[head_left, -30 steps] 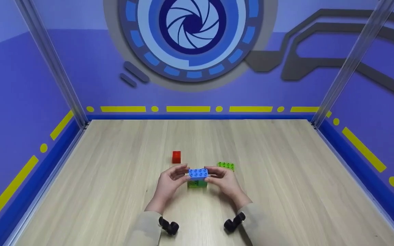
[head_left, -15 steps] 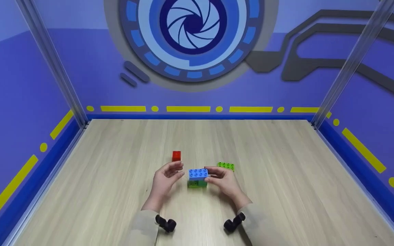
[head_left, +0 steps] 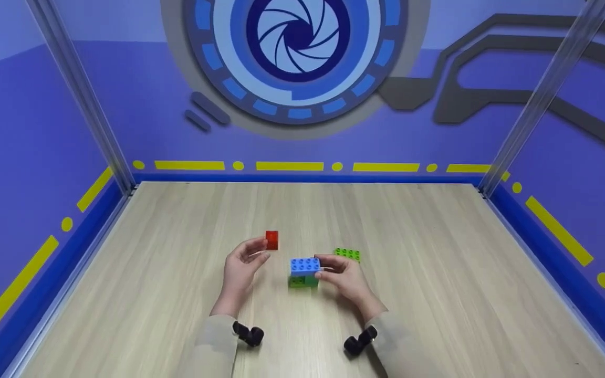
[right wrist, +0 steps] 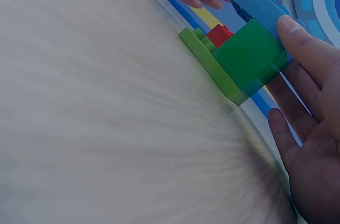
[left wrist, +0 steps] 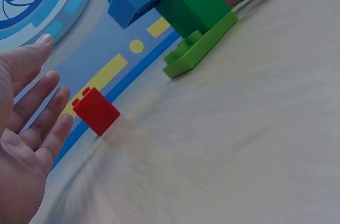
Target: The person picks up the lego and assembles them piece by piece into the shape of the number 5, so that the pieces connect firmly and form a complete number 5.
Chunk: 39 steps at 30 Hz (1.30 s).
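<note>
A small stack of toy building bricks stands on the table: a light-green base brick [right wrist: 210,70], a dark-green brick [right wrist: 252,57] on its right part, and a blue brick [head_left: 304,266] on top that juts out leftward. My right hand [head_left: 350,278] pinches the right end of the blue brick between thumb and fingers. My left hand [head_left: 242,265] is off the stack, fingers loosely extended and holding nothing. Its fingertips are right at the left side of a red brick [head_left: 272,240] in the head view; the left wrist view shows that red brick [left wrist: 95,111] upright on the table.
Behind the right hand lies a bright-green studded brick [head_left: 347,253], partly covered by the fingers. The wooden table [head_left: 418,226] is bordered by blue-purple panels [head_left: 302,149] at the back and both sides.
My left hand has let go of the blue brick's left end and moved left and away from me, up to the red brick. The right hand and the stack have stayed put.
</note>
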Each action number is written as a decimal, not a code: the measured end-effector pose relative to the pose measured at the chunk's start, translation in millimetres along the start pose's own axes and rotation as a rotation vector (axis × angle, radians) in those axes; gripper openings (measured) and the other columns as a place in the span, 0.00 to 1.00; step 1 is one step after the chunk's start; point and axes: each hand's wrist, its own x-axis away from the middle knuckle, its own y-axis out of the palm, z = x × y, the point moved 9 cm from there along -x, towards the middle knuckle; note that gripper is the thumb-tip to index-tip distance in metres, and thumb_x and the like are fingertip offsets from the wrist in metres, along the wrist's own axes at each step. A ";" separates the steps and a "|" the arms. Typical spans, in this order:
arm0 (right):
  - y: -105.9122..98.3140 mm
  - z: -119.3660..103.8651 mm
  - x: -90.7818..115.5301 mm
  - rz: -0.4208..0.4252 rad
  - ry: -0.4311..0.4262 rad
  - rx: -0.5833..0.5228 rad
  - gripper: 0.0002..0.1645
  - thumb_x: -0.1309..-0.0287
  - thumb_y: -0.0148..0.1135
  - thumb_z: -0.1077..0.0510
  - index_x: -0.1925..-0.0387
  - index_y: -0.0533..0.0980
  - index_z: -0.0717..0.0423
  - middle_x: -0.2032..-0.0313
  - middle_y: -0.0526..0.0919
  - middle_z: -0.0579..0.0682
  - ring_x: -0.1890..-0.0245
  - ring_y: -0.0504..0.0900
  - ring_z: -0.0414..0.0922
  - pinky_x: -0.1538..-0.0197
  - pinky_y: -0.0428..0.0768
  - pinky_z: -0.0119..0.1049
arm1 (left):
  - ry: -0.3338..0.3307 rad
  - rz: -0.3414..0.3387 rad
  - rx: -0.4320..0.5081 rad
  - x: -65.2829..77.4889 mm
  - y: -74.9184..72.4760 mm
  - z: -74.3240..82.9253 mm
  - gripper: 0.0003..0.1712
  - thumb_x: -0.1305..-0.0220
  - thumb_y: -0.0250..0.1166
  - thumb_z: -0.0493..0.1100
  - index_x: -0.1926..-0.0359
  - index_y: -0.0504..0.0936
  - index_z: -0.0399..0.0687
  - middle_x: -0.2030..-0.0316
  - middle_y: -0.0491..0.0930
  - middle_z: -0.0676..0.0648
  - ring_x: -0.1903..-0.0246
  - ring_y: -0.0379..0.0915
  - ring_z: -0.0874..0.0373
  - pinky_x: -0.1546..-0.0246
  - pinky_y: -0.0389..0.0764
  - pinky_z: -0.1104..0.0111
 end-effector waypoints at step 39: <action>1.8 -1.1 -0.9 -0.015 0.000 -0.019 0.28 0.43 0.75 0.63 0.42 0.80 0.67 0.45 0.86 0.64 0.49 0.86 0.39 0.44 0.82 0.26 | -0.164 -0.077 -0.305 -50.8 15.0 -21.7 0.32 0.36 0.67 0.26 0.31 0.74 0.40 0.36 0.77 0.36 0.35 0.74 0.42 0.31 0.75 0.52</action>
